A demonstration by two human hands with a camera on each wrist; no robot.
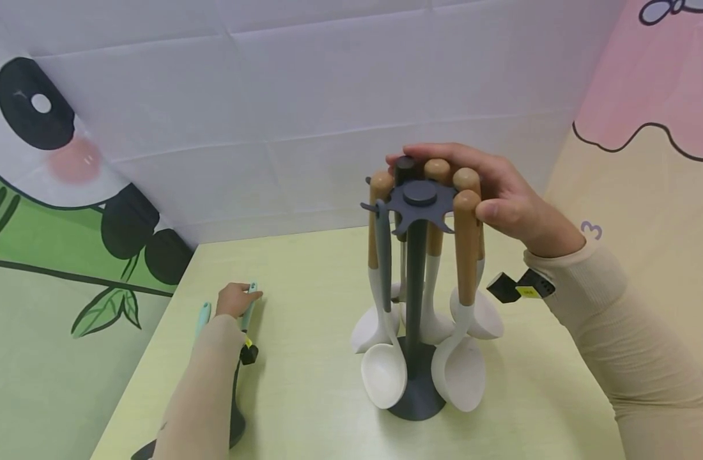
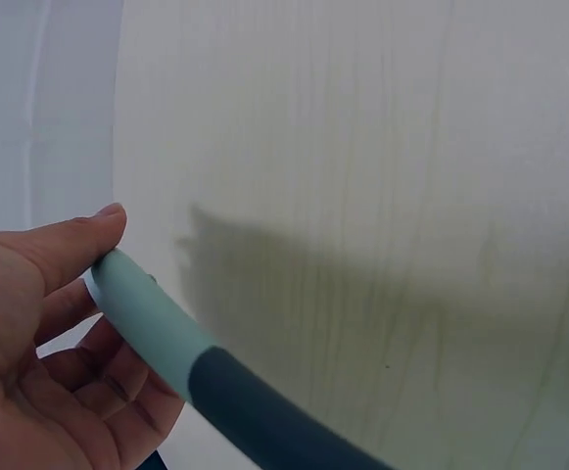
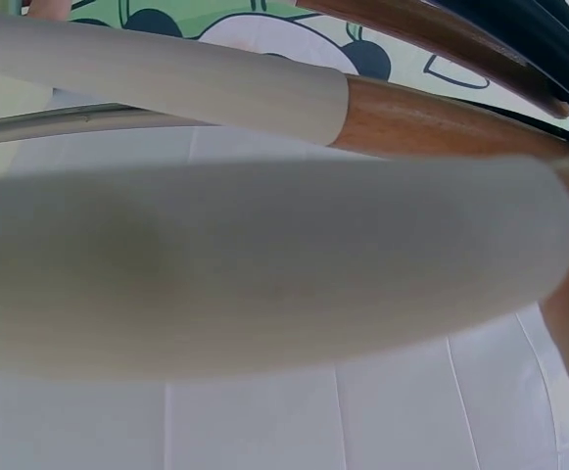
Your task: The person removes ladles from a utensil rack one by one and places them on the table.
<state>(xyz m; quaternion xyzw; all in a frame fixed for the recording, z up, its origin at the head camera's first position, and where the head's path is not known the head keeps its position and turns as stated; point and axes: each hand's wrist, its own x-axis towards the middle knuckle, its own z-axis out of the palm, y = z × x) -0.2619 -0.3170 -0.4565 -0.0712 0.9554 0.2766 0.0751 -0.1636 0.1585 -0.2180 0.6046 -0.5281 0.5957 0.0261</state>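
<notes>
At the left of the table, my left hand (image 1: 234, 300) pinches the teal end of a dark kitchen utensil's handle (image 2: 157, 323) between thumb and fingers. The utensil's dark head (image 1: 236, 425) is partly hidden by my sleeve, so its kind is unclear. My right hand (image 1: 503, 191) reaches round the top of a dark utensil rack (image 1: 417, 287). Its thumb lies against a wooden handle (image 1: 465, 249), and its fingers pass behind the other handles. White-headed utensils hang around the rack, including a ladle (image 1: 384, 377). In the right wrist view, a blurred pale handle section (image 3: 264, 264) fills the middle.
A second teal handle (image 1: 203, 316) lies left of my left hand, mostly behind the forearm. The pale yellow table (image 1: 305, 358) meets a white cloth wall (image 1: 305, 128) at the back. Cartoon-printed cloth (image 1: 139, 255) hangs at the left.
</notes>
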